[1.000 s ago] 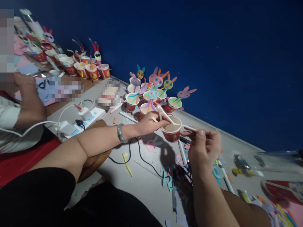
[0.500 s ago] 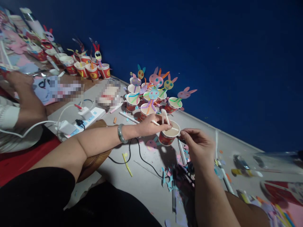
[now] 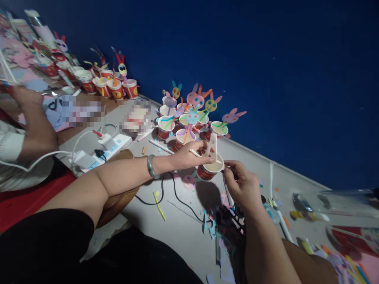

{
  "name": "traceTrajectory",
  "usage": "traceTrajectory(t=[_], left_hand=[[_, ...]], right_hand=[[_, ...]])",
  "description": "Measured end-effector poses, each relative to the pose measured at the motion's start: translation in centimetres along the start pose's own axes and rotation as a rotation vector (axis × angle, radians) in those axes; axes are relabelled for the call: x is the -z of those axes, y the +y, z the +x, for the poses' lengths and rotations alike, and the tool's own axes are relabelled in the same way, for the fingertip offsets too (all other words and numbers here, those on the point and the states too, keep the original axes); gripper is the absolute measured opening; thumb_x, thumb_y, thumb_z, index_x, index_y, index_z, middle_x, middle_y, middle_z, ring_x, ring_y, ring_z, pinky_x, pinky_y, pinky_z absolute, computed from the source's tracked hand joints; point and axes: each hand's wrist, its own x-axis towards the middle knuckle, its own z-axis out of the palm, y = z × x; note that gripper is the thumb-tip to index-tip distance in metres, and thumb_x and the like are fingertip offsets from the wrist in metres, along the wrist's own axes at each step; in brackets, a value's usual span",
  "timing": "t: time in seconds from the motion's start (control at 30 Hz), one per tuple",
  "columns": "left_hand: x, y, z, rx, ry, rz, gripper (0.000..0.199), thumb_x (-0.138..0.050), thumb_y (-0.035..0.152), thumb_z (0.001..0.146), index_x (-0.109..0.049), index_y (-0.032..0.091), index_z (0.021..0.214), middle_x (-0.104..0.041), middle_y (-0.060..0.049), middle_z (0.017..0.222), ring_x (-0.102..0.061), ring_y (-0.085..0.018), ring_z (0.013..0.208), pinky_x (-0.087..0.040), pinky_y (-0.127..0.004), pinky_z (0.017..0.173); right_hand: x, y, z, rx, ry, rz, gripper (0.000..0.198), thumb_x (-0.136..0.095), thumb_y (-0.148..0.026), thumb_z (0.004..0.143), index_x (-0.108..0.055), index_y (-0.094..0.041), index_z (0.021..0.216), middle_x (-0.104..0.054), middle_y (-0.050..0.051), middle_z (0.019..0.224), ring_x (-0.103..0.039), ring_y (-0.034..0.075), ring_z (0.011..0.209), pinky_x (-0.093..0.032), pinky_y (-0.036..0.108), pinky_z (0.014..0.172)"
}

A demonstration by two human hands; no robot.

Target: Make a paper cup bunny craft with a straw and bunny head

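Observation:
A red-patterned paper cup [image 3: 205,172] is tilted a little above the table, its pale inside turned up. My right hand [image 3: 241,182] pinches at the cup's right rim with thumb and fingers. Over the opening, my left hand [image 3: 195,154] is closed, with a white bent straw-like piece [image 3: 215,146] rising from its fingertips. A second white end [image 3: 194,153] sticks out behind those fingers. The thumb overlaps the cup's left rim, and I cannot tell whether it touches the cup. A green bangle [image 3: 151,166] circles my left wrist.
Behind the cup stand several paper cups [image 3: 166,129] with colourful paper animals on straws. A power strip [image 3: 122,141] with cables lies left, near a co-worker's hand [image 3: 28,96]. Paper scraps [image 3: 209,225] and straws [image 3: 160,207] litter the table. A blue wall [image 3: 266,79] rises behind.
The white piece has swung more upright and slightly right in my left fingers. My right hand and the cup have shifted slightly left.

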Motion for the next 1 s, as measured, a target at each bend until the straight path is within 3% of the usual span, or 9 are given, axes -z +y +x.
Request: traceTrajectory(t=[0.17, 0.3, 0.5, 0.7, 0.83, 1.0], left_hand=[[-0.07, 0.10, 0.16, 0.025, 0.007, 0.000, 0.018, -0.065, 0.020, 0.081, -0.063, 0.012, 0.097, -0.064, -0.003, 0.086, -0.058, -0.011, 0.077, -0.047, -0.025, 0.072], [0.30, 0.32, 0.22, 0.000, 0.011, 0.055, 0.015, -0.066, 0.022, 0.082, -0.066, 0.012, 0.093, -0.068, -0.005, 0.091, -0.060, -0.012, 0.082, -0.048, -0.028, 0.078], [0.59, -0.08, 0.28, -0.057, 0.013, 0.024, 0.027, -0.065, 0.033, 0.084, -0.066, 0.012, 0.101, -0.067, -0.010, 0.102, -0.062, -0.016, 0.088, -0.049, -0.030, 0.076], [0.74, -0.07, 0.35, -0.181, 0.052, 0.015, 0.027, -0.072, 0.032, 0.078, -0.068, 0.013, 0.098, -0.062, -0.012, 0.114, -0.058, -0.020, 0.106, -0.047, -0.036, 0.093], [0.66, 0.15, 0.30, -0.153, 0.061, -0.002, 0.023, -0.072, 0.033, 0.079, -0.068, 0.012, 0.089, -0.062, -0.012, 0.109, -0.059, -0.018, 0.100, -0.047, -0.034, 0.089], [0.50, 0.00, 0.26, -0.095, 0.093, 0.003, 0.022, -0.069, 0.034, 0.081, -0.065, 0.013, 0.088, -0.062, -0.006, 0.095, -0.058, -0.012, 0.082, -0.047, -0.029, 0.077]], right_hand=[[0.02, 0.10, 0.15, -0.117, -0.053, 0.079, 0.013, -0.047, -0.025, 0.088, -0.058, -0.019, 0.094, -0.061, -0.003, 0.056, -0.055, 0.013, 0.045, -0.042, 0.026, 0.052], [0.05, -0.02, 0.29, -0.085, -0.141, 0.189, 0.014, -0.054, -0.034, 0.090, -0.056, -0.021, 0.089, -0.064, -0.001, 0.061, -0.061, 0.014, 0.049, -0.045, 0.026, 0.052], [0.23, 0.08, 0.29, -0.067, -0.036, 0.242, 0.022, -0.057, -0.043, 0.092, -0.060, -0.021, 0.090, -0.066, 0.001, 0.065, -0.063, 0.014, 0.054, -0.049, 0.026, 0.056], [0.23, 0.31, 0.20, -0.041, 0.026, 0.284, 0.018, -0.053, -0.038, 0.095, -0.059, -0.022, 0.100, -0.062, -0.002, 0.063, -0.060, 0.012, 0.052, -0.048, 0.025, 0.053], [0.18, 0.16, 0.10, -0.037, -0.004, 0.275, 0.019, -0.048, -0.032, 0.096, -0.057, -0.022, 0.109, -0.059, -0.004, 0.059, -0.057, 0.011, 0.047, -0.047, 0.024, 0.051], [-0.33, -0.41, -0.04, -0.031, -0.052, 0.247, 0.017, -0.048, -0.036, 0.096, -0.055, -0.021, 0.101, -0.063, -0.003, 0.062, -0.059, 0.012, 0.047, -0.046, 0.024, 0.051]])
